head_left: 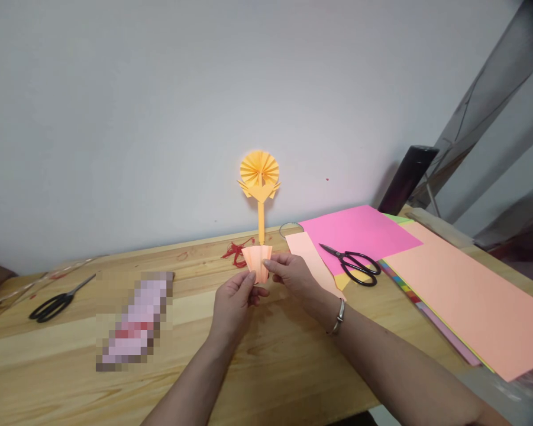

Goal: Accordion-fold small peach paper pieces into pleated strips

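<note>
Light diffuse, moderately bright; soft shadow on wall (160,118) beside black cylinder (406,180). Right edge dim, blurred, stretched. Coarse pixelated patch (135,322) over table (62,378), left.

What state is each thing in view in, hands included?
Pleated peach paper: held, wider at top
Left hand: pinching it
Right hand: pinching it too
Yellow paper flower: upright, round head fanned out
Red string: loosely tangled
Pink sheet: flat, partly covered
Scissors on pink sheet: blades seem shut
Scissors at left: blades seem shut
Black cylinder: on end
</note>
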The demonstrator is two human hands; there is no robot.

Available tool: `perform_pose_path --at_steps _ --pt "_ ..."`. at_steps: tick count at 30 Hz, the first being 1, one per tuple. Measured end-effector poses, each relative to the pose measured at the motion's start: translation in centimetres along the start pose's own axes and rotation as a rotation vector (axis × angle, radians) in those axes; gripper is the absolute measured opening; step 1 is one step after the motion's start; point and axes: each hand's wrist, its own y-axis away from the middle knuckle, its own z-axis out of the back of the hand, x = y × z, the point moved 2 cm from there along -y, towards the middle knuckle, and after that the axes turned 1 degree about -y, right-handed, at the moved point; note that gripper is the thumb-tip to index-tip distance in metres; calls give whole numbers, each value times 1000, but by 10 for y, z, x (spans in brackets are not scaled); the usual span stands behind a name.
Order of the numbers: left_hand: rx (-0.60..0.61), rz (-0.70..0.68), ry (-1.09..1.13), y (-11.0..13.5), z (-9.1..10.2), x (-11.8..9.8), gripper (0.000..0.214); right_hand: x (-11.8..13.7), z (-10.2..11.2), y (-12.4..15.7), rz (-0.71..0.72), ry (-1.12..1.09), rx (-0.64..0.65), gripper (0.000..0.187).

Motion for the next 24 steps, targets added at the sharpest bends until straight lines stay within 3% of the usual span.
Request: perform_pose_path --at_steps 24 --pt "-17 -34 -13 2 -2 -3 33 1 -1 0 16 12 3 25"
